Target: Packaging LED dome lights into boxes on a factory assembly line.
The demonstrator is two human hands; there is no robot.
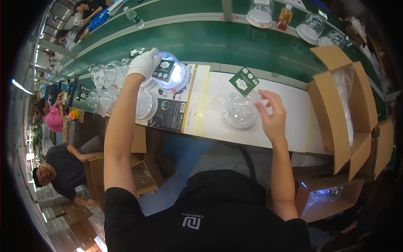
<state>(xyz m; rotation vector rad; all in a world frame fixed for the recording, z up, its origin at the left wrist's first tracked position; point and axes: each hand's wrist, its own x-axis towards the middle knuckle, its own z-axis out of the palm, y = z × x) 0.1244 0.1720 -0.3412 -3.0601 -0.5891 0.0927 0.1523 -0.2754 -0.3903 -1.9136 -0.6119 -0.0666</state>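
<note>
My left hand [143,63], in a white glove, grips a clear plastic dome [171,74] with a dark green card tag at the left of the white work surface [289,122]. My bare right hand [272,117] is spread beside another clear dome [239,111] lying in the middle of the surface, fingertips touching its right side. A green square card tag [244,81] sticks up from that dome's far edge.
Several more clear domes [105,84] crowd the left end, one flat dome [145,105] on a printed sheet. A green conveyor belt [235,42] runs behind, carrying domes [260,12] and bottles. An open cardboard box [344,105] with a plastic liner stands right. Other people work at left.
</note>
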